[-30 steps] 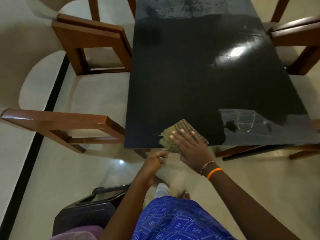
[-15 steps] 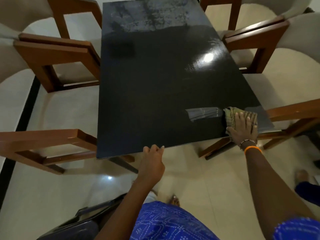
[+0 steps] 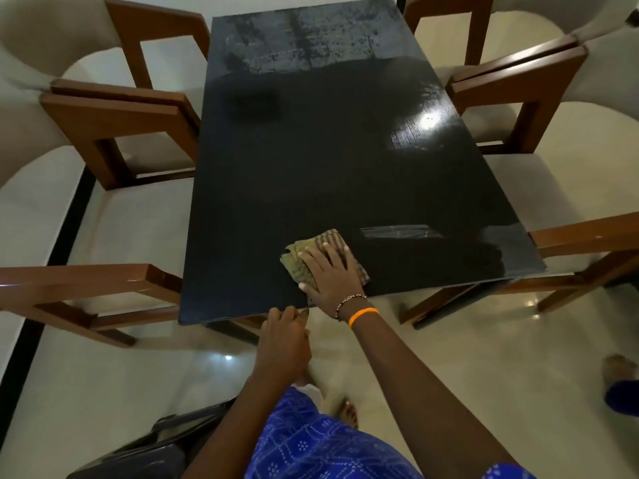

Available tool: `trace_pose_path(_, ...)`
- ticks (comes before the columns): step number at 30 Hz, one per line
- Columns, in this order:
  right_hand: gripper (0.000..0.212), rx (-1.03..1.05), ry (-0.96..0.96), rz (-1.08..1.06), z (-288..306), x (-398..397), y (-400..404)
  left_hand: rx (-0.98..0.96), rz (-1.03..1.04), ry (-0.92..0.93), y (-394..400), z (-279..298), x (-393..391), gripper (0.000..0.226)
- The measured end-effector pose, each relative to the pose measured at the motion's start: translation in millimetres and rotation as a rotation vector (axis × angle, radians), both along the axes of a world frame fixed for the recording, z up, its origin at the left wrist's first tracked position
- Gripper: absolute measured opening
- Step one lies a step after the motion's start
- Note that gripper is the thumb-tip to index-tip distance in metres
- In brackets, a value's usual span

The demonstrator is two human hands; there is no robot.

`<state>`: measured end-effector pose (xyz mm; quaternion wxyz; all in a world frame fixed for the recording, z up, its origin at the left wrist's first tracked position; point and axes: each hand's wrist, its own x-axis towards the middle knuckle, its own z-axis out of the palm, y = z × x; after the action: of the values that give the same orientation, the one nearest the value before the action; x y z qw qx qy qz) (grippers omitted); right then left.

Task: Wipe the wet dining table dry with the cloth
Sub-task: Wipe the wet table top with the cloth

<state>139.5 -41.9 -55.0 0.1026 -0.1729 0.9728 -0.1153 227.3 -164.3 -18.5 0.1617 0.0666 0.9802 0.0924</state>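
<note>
The right hand (image 3: 330, 271) is pressing flat, fingers spread, on the folded olive-green striped cloth (image 3: 313, 255) near the near edge of the dark glossy rectangular dining table (image 3: 311, 160) — the cloth's long axis is slanting toward the far-right corner. The left hand (image 3: 285, 335) is touching that near edge, fingers loosely curled — holding nothing.

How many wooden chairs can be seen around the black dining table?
4. Two brown wooden chairs stand on the table's left side, one far and one near; two stand on the right, one far and one near. More may be hidden beyond the frame.
</note>
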Motion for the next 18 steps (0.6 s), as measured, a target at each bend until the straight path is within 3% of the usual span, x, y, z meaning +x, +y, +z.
trace_pose_path(4,0.058,0.002,0.057,-0.052,-3,-16,52,0.067,-0.045,0.019,14,4,-11,0.046)
trace_pose_path(13,0.059,0.023,0.034,-0.664,-7,-43,231,0.153,-0.192,-0.004,65,-3,-56,0.047)
trace_pose_path(18,0.061,0.011,0.031,-0.899,-6,-56,219,0.213,-0.204,0.035,64,-4,-77,0.041)
